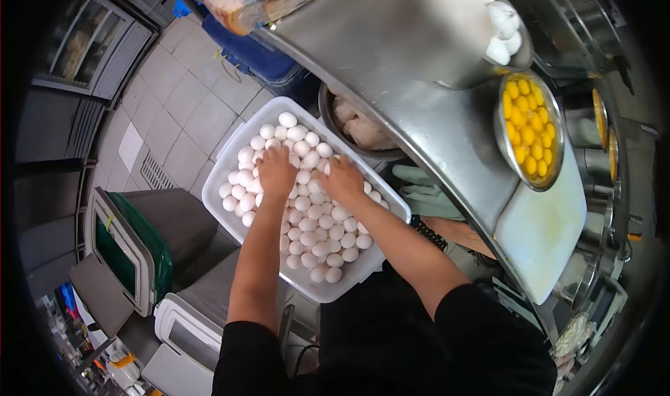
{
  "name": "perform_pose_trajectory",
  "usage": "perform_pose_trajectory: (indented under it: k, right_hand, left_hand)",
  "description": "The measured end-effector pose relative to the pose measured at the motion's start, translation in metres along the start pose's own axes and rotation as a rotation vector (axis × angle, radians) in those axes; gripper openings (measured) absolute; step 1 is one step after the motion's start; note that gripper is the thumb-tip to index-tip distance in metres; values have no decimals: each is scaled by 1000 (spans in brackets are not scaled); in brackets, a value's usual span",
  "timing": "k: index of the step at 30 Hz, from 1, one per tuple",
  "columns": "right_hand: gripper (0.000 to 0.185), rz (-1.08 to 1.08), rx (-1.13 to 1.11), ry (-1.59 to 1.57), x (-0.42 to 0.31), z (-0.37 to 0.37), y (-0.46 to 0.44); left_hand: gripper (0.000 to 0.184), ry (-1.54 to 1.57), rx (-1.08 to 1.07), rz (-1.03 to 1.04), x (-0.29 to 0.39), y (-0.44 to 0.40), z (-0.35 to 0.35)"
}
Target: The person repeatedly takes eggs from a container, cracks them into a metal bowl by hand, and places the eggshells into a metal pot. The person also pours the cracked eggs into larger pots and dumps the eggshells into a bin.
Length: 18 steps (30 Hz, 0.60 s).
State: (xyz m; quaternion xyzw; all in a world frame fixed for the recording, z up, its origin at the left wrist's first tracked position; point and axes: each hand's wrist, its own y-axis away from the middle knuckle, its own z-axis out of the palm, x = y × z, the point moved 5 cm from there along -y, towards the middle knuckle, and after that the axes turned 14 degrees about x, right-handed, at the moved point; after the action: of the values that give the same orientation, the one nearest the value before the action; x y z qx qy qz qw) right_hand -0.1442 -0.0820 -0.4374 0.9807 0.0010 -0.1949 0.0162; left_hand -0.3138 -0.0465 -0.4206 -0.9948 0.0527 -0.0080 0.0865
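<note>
Many white eggs lie piled in a white plastic tub in front of me. My left hand is down among the eggs in the upper part of the tub, its fingers curled over eggs. To its right, near the tub's right wall, my right hand also has its fingers bent around eggs. Both hands are closed; fingertips and the eggs under the palms are partly hidden.
On the steel counter at right stand a bowl of yolks, a bowl of eggshells and a white cutting board. A bowl of raw meat sits beside the tub. Grey bins stand at lower left.
</note>
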Motion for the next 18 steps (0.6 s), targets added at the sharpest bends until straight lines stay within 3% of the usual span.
perform_pose_trajectory:
  k: [2, 3, 6, 8, 9, 12, 14, 15, 17, 18]
  right_hand:
    - [51, 147, 27, -272, 13, -42, 32]
    - [54, 189, 25, -391, 24, -58, 53]
    - [56, 276, -117, -651, 63, -97, 134]
    - [52, 423, -225, -808, 83, -142, 181]
    - [49, 548, -330, -884, 87, -177, 200]
    - [43, 558, -194, -1037, 121, -258, 243]
    - [40, 561, 33, -1042, 141, -325, 256]
    - [40, 567, 136, -992, 150, -359, 259]
    - [43, 507, 477, -692, 165, -420, 265]
    - [47, 592, 508, -728, 169, -446, 269]
  left_hand:
    - [49, 365, 129, -184, -4, 14, -33]
    - [49, 365, 138, -175, -7, 29, -42]
    - [40, 1394, -225, -644, 8, 75, -33]
    - [43, 1620, -269, -782, 49, 95, -88]
    - [43, 1646, -305, -729, 70, 99, -110]
    - [54, 1837, -508, -624, 142, 96, -168]
    - [66, 1405, -387, -89, 192, 83, -209]
    - [59, 1394, -317, 18, 226, 72, -261]
    - [49, 1265, -213, 263, 280, 61, -296]
    - [45, 1226, -219, 270, 306, 56, -316]
